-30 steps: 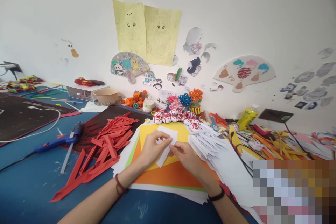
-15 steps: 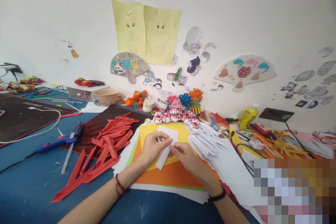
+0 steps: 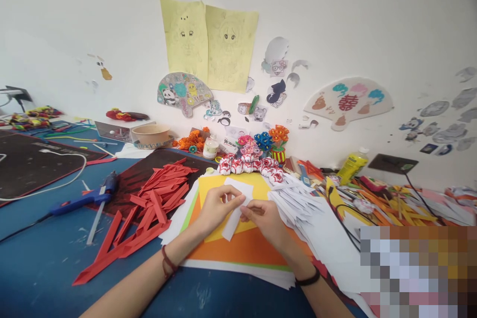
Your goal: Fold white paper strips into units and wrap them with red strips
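Between my two hands is a narrow white paper strip [image 3: 233, 223], tilted over a stack of coloured sheets. My left hand [image 3: 219, 207] pinches it near its upper part with thumb and forefinger. From the other side, my right hand [image 3: 264, 216] grips its edge, fingertips close to the left thumb. Another white piece of paper [image 3: 234, 185] shows just behind the fingers; whether it joins the strip I cannot tell. Beneath lie a yellow sheet [image 3: 208, 186] and an orange sheet [image 3: 238, 254], with green and white edges below them.
Folded red paper strips [image 3: 156, 203] heap to the left, beside a blue glue gun [image 3: 84, 201]. Several white strips [image 3: 294, 201] lie to the right. Red-and-white paper flowers [image 3: 248, 165] and a glue bottle [image 3: 210, 148] stand at the back. A black cable [image 3: 345, 223] crosses the right side.
Almost nothing differs. Both hands keep their pinch on the white paper strip, with only slight finger movement, and the view has shifted a little.
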Tool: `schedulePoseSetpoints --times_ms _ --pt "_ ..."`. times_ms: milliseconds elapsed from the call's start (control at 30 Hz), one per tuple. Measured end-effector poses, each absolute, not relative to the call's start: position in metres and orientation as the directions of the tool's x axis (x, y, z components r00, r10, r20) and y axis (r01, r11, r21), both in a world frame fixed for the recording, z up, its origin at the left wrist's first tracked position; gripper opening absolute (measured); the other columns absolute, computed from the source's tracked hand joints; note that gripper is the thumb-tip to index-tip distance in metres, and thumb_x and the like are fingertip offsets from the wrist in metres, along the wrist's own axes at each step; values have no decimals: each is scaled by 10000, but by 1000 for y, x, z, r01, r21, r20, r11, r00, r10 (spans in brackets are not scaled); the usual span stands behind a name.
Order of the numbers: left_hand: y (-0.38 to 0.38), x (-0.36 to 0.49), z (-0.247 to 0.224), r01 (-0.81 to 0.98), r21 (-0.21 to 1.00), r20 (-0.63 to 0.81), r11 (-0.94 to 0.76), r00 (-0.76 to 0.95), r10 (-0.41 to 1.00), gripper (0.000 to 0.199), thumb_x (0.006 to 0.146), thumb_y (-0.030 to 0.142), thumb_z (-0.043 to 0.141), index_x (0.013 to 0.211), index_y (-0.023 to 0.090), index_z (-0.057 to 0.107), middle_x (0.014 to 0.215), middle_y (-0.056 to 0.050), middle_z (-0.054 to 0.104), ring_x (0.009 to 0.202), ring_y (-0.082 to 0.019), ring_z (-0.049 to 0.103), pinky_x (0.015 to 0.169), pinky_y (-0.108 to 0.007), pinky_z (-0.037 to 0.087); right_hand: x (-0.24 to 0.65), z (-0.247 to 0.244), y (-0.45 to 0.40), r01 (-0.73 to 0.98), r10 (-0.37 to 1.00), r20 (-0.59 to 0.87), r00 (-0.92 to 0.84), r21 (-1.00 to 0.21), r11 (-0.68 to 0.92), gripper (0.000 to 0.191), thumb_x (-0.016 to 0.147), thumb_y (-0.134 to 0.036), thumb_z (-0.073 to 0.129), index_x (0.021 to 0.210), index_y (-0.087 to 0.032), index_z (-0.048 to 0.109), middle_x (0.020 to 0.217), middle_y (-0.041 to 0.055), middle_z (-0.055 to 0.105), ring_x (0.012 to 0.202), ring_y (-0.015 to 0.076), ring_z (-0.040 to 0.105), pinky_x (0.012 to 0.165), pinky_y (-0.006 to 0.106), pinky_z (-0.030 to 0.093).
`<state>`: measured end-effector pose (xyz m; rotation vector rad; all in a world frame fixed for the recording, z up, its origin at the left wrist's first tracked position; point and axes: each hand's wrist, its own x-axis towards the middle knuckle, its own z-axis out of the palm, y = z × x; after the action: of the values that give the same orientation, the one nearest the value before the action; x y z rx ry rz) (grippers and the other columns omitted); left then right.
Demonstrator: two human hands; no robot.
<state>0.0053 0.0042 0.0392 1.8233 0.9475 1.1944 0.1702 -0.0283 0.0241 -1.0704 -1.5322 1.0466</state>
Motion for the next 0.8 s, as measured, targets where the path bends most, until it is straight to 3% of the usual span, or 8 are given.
schedulePoseSetpoints --times_ms 300,433,600,800 --pt "1 2 43 205 837 428 -507 331 841 319 885 403 519 740 146 639 716 -26 627 668 -138 519 629 -235 386 173 23 -29 171 954 221 -205 -951 257 325 802 -451 646 649 -167 685 623 32 665 584 165 606 578 271 495" --pt "2 1 42 307 770 414 -560 427 804 349 911 407 480 728 151 631 703 -23 632 648 -136 516 610 -233 370 179 23 -28 212 948 265 -175 -930 299 322 807 -447 644 644 -171 680 618 28 659 561 153 583 551 252 466" --pt "-1 2 40 399 669 486 -628 404 775 381 906 388 484 618 155 571 623 -8 577 604 -125 482 602 -230 354 180 21 -27 212 949 253 -186 -933 291 377 808 -503 618 639 -172 683 611 32 654 545 158 579 537 260 466" --pt "1 -1 38 406 684 402 -606 483 778 363 901 407 494 701 161 669 663 -21 644 622 -135 529 594 -222 364 184 20 -25 205 954 258 -152 -936 286 347 793 -474 646 634 -168 676 605 36 657 525 157 581 525 260 461"
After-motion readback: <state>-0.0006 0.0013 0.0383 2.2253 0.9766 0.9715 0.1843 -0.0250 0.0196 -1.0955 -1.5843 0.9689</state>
